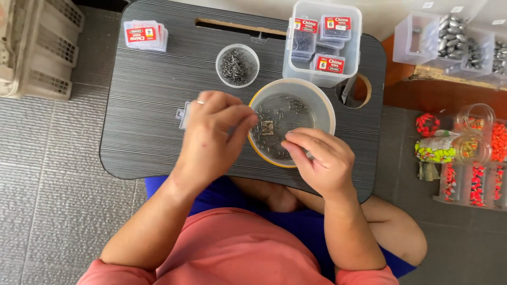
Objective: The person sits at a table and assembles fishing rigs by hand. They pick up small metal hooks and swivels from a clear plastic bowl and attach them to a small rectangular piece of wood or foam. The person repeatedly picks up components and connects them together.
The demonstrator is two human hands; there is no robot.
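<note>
A round clear bowl with a yellow rim [326, 108] sits on a dark lap table [148, 89] and holds several small metal hooks. My left hand [214, 134], a ring on one finger, curls at the bowl's left edge with fingertips pinched over the hooks. My right hand [319, 158] rests on the bowl's near right edge, fingertips pinched together inside it. A small clear flat case [183, 114] peeks out from under my left hand. Whether either hand grips a hook is too small to tell.
A small clear cup of hooks [237, 66] stands behind the bowl. A clear tub of red-labelled packets [322, 42] is at the back right, a stack of packets [146, 35] at the back left. Bins of sinkers [454, 39] and coloured floats [470, 153] lie right; a white basket [37, 47] lies left.
</note>
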